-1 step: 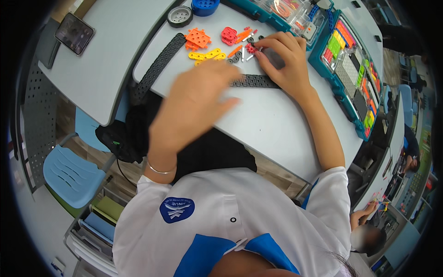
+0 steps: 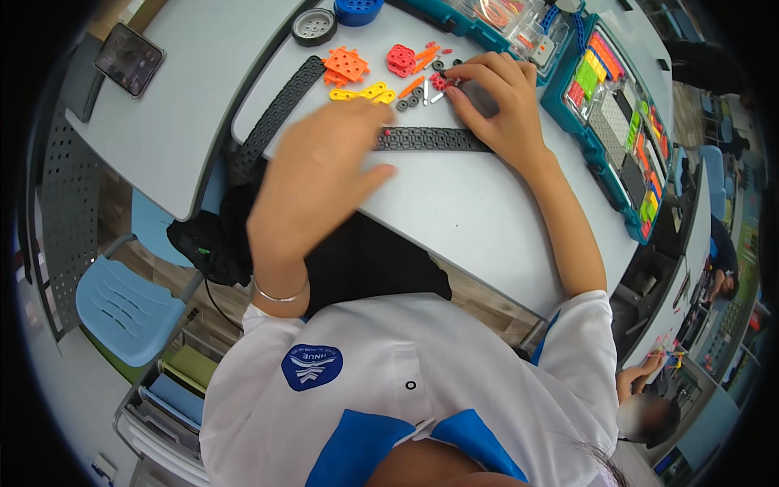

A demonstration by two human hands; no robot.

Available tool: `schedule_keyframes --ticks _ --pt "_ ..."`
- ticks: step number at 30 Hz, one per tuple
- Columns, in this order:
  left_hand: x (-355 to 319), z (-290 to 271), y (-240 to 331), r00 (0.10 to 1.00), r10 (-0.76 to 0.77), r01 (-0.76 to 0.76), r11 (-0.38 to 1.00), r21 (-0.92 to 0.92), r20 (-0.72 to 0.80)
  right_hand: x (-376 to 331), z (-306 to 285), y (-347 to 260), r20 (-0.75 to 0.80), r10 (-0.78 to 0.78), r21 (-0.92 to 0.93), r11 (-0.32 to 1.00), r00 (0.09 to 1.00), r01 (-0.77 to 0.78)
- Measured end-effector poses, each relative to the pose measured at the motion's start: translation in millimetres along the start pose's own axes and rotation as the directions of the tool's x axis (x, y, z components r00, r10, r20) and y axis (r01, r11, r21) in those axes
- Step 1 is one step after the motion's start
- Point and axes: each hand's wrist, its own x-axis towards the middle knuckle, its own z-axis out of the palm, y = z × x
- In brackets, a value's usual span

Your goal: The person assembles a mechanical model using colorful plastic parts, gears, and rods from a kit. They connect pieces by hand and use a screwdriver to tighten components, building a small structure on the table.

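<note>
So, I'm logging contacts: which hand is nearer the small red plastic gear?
Right. The right hand pinches the small red plastic gear at its fingertips; the left hand hovers nearer the person, apart from it.

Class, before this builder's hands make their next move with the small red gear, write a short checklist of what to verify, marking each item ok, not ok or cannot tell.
1. Red gear pinched in the right hand's fingertips: ok.
2. Black toothed strip lying flat on the white table: ok.
3. Left hand steady: cannot tell, it is blurred above the strip's left end.
4. Small grey rings within reach beside the gear: ok.
5. Yellow piece and orange plate off the strip: ok.
6. Teal parts case open at the right: ok.
</note>
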Motion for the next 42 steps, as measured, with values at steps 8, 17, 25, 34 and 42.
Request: schedule_keyframes --ticks 8,17,25,34,42 --pt "12.6 5.2 -22.7 0.992 -0.061 0.071 0.993 -0.092 0.112 1.2 1.8 7.8 -0.002 -0.018 -0.041 0.999 1.0 0.018" --pt "-0.5 27.0 -46.4 0.994 0.01 -0.037 0.967 -0.251 -0.11 6.7 -0.9 -0.2 0.131 0.052 -0.042 0.998 0.99 -0.047" --pt "-2.6 26.2 -51.6 0.99 0.032 -0.069 0.961 -0.267 -0.14 5.6 1.9 -6.0 0.107 0.093 -0.009 0.996 0.99 -0.092" --pt "2.9 28.2 -47.7 0.991 0.029 -0.064 0.963 -0.261 -0.134 -4.4 -2.6 -65.8 -0.034 0.01 0.088 0.996 0.999 -0.007" --pt "26.1 18.4 -41.0 1.0 0.007 -0.003 0.964 -0.266 0.013 -14.5 16.3 -85.7 0.013 0.309 0.423 0.86 0.951 -0.285"
